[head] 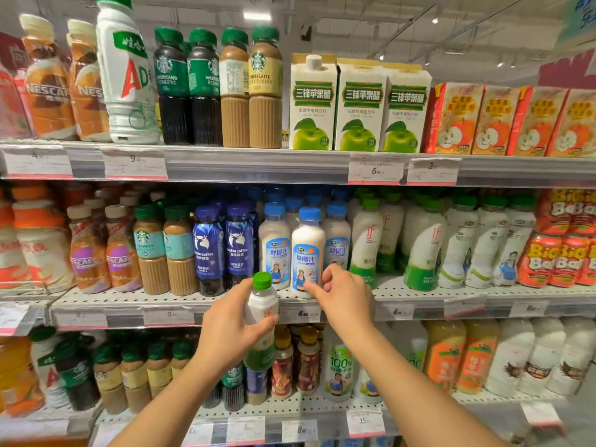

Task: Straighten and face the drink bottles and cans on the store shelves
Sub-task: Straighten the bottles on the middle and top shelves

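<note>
From the head view, the left hand (230,327) grips a green-capped coconut water bottle (262,317), held upright in front of the middle shelf (129,304) edge. The right hand (346,298) pinches the lower label of a blue-capped coconut juice bottle (308,250) standing at the shelf front among matching bottles.

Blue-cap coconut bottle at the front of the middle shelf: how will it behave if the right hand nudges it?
The blue-cap bottle looks tall and narrow, so a high push would probably tip it. It appears full to the neck, so likely fairly heavy. The right hand touches it low at the label, which should turn or slide it; the glossy label may be slippery.
</note>
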